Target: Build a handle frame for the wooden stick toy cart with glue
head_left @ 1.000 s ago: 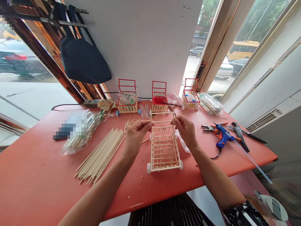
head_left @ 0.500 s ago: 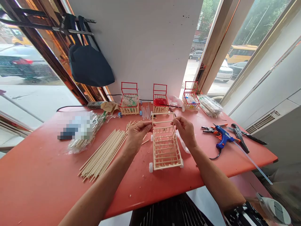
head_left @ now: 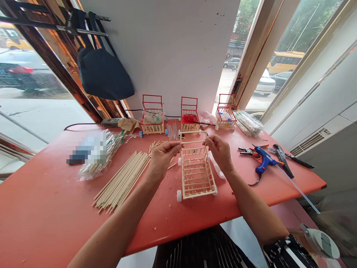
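A small cart of pale wooden sticks [head_left: 197,175] with white wheels stands on the red table between my hands. Its upright stick frame rises at the far end. The fingers of my left hand [head_left: 164,154] pinch the left side of that frame. On the opposite side, my right hand [head_left: 219,150] grips the frame between thumb and fingers. Left of the cart lies a pile of loose wooden sticks [head_left: 122,180], with shorter cut pieces [head_left: 154,146] near its far end.
Three red-trimmed stick carts [head_left: 153,121] stand along the wall. A blue glue gun [head_left: 263,160], pliers [head_left: 247,151] and cutters lie on the red table [head_left: 55,208] at right. Bagged sticks [head_left: 96,163] lie at left, others [head_left: 248,123] at back right. A dark bag [head_left: 104,72] hangs at upper left.
The camera view has shifted slightly. Both hands still hold the cart's upright frame, with hardly any other movement.
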A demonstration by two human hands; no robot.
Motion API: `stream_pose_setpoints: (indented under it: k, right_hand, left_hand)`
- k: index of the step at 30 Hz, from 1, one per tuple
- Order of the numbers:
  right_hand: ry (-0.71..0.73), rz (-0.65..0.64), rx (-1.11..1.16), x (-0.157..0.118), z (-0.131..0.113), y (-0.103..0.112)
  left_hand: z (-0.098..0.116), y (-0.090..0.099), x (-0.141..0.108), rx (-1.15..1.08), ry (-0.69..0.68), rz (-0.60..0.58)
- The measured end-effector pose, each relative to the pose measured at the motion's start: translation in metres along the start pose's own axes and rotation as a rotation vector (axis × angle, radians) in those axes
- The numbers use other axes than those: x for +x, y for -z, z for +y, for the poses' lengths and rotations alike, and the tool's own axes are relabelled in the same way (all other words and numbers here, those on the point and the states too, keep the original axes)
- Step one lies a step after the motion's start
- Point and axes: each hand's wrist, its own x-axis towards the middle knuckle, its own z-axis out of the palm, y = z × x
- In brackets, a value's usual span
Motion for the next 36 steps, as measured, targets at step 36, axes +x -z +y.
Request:
stream_pose_setpoints:
  k: [36]
  right_hand:
    - [0.48,0.039,-0.125,-0.017,-0.06,-0.004]
  left_hand:
    - [0.049,-0.018,-0.029,0.997,-1.096,0.034]
